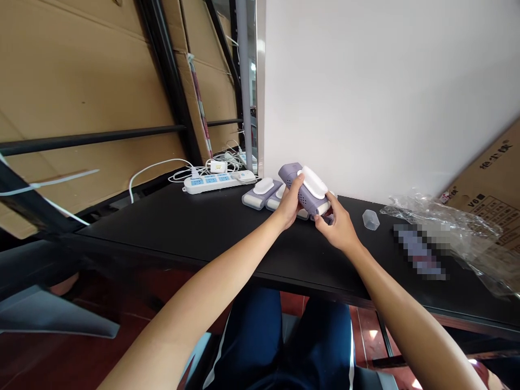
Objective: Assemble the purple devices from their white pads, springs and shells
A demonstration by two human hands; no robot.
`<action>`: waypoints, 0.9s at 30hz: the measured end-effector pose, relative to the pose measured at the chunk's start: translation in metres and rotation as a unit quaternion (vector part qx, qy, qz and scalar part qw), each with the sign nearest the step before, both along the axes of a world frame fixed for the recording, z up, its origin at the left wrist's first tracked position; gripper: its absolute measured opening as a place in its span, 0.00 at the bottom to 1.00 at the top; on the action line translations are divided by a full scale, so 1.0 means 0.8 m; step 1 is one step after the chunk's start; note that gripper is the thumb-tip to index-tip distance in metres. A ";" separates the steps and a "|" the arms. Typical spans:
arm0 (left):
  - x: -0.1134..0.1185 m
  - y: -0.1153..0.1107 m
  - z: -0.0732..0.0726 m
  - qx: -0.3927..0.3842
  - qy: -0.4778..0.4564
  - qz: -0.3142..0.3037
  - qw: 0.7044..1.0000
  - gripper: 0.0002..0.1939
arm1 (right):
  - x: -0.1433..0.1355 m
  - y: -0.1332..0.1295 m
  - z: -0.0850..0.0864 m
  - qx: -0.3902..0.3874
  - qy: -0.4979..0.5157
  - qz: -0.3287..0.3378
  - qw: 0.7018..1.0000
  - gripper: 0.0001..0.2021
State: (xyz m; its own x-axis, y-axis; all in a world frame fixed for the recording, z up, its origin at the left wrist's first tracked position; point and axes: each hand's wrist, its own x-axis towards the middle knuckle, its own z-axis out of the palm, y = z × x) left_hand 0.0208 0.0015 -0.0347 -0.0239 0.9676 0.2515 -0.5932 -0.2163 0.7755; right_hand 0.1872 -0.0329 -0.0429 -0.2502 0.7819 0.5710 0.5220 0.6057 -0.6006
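**Lilac device (307,199) gripped two-handed above the black bench (162,219)!**

And the lettering first: over on the right, a brown cardboard box (487,179) leans at an angle, "V6" plain to read, larger Chinese characters above it, a printed table below too small to make out. A pixelated patch (420,252) blots out whatever lies nearby.

Now the materials! The device looks like smooth, matt plastic, a blocky body with rounded edges, rows of small dark holes along its side, a glossy white oval piece (312,182) raised on top and a pale end. Similar devices (260,194) sit in a row just behind, partly hidden by the hands. Crinkled clear plastic film (479,238) spreads in front of the box, a translucent faceted cap (370,220) beside it; on the left, a white power strip (219,181) with blue sockets.

And the grip: the left hand (289,205) has its fingers clamped on the far-left side, thumb beside the oval. The right hand (339,221) pinches the near end, thumb at the lower corner, fingers along the edge. The device sits tilted, squarely between them!
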 end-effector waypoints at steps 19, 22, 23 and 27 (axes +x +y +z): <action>-0.001 0.010 -0.003 -0.046 -0.003 0.032 0.998 0.22 | -0.010 0.003 -0.007 -0.015 0.010 0.006 1.000 0.37; -0.004 0.013 -0.003 -0.057 -0.011 0.023 0.998 0.22 | -0.008 0.003 -0.006 -0.017 -0.008 0.012 1.000 0.38; -0.005 0.014 -0.002 -0.062 -0.013 0.026 0.998 0.21 | -0.007 0.003 -0.006 -0.020 -0.014 0.016 1.000 0.38; -0.009 0.015 0.004 -0.080 -0.052 0.039 0.995 0.18 | -0.005 0.004 -0.008 0.005 -0.039 0.042 0.998 0.37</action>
